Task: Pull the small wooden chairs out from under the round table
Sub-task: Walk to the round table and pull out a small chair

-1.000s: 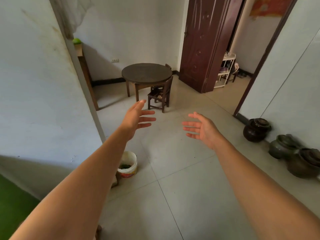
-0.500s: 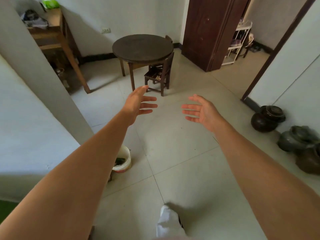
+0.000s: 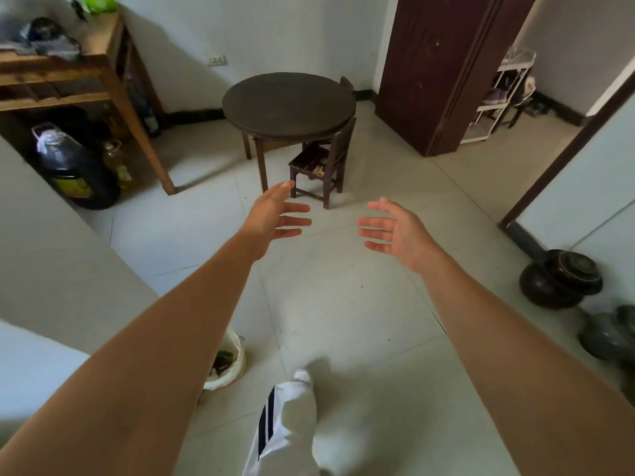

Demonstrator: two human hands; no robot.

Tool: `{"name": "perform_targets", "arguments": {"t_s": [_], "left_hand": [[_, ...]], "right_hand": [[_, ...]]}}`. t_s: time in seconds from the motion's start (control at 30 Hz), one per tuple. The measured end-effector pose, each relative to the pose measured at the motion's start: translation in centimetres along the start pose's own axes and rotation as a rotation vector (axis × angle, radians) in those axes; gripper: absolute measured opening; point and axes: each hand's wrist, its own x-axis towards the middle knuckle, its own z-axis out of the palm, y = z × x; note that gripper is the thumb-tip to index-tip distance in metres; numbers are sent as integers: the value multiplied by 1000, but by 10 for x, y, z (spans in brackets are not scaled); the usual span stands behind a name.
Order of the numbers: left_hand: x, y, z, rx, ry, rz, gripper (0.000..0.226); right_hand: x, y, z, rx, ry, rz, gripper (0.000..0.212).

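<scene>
Small dark wooden chair (image 3: 321, 163) under round dark bench (image 3: 288, 104): both empty, spread hands, left hand (image 3: 275, 214) and right hand (image 3: 395, 228), should grip its backrest firmly.

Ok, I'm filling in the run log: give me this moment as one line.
phase: approach | left hand: open, empty | right hand: open, empty | near chair: tucked under round table, untouched

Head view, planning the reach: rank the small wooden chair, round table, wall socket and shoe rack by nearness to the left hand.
From the left hand:
1. Small wooden chair, just ahead, slightly right.
2. Round table, behind the chair.
3. Wall socket on the far wall and shoe rack through the doorway: too close to call.
</scene>
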Motion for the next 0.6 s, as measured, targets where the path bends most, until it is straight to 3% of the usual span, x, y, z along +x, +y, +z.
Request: {"name": "perform_targets", "arguments": {"t_s": [0.3, 0.6], "left_hand": [[175, 53, 12, 5, -11, -1, 43], [316, 57, 44, -14, -29, -52, 39]], "right_hand": [[154, -58, -13, 10, 51, -8, 34], [285, -95, -62, 43, 90, 12, 41]]}}
